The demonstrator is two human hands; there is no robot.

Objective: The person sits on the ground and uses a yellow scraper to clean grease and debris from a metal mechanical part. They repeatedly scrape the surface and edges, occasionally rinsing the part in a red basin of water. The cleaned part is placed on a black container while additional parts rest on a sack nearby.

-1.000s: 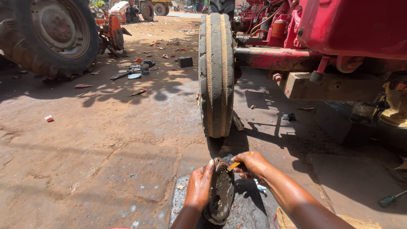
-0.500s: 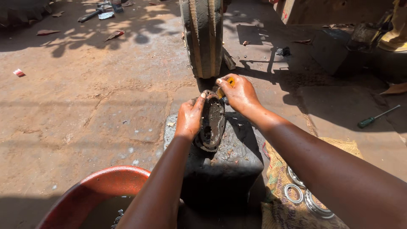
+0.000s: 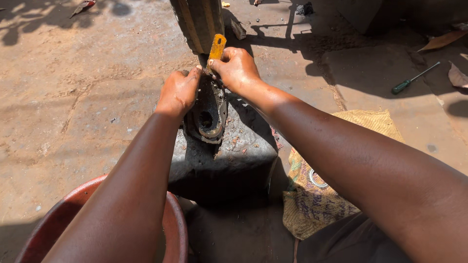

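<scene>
From the head camera, looking down, both bare arms reach forward over a dark stone block (image 3: 229, 160) that sits on the dusty ground (image 3: 73, 112). On top of the block a greasy black metal part (image 3: 208, 117) stands on edge, a roundish plate with a hole through its middle and a lighter ring around that hole. The left hand (image 3: 178, 92) is clasped over the part's upper left edge, fingers curled down onto it, steadying it upright. The right hand (image 3: 236, 68) is clenched around the lower end of a flat yellow tool (image 3: 216, 47), whose blade sticks up past the knuckles while its lower end meets the top of the black part, right between the two hands. Just beyond the hands a narrow ribbed tyre (image 3: 199, 22) rises out of the top of the frame. To the right of the block lies a worn yellowish woven sack (image 3: 336, 160) with a metal ring (image 3: 318, 179) on it, partly covered by the right forearm. Further right, well apart on the ground, lies a green-handled screwdriver (image 3: 414, 79). At the lower left, under the left forearm, curves the rim of a red basin (image 3: 175, 229).
</scene>
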